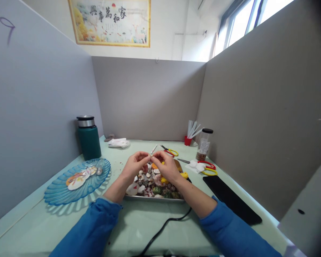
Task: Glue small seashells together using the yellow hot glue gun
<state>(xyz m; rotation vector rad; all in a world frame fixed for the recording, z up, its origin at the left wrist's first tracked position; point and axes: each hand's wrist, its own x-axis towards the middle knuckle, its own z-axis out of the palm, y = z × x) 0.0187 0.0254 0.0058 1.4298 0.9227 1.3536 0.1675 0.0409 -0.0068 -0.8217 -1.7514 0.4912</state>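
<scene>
My left hand (pixel 135 165) and my right hand (pixel 167 166) meet above a metal tray (pixel 155 198) filled with several small shells and coloured stones. Both hands have their fingers pinched together, tips touching around a tiny pale piece (pixel 150 155) that is too small to name. Blue sleeves cover both forearms. A black cable (pixel 163 226) runs from under my right wrist toward the near table edge, ending by a yellow-tipped tool (pixel 184 175) beside the tray.
A blue glass dish (pixel 61 191) with a few shells lies at left, a green flask (pixel 88 137) behind it. Scissors (pixel 169 152), a second red-yellow pair (pixel 208 167), a jar (pixel 204 144), a red cup (pixel 187 141) and a black phone (pixel 231 203) sit at right. Grey partitions enclose the desk.
</scene>
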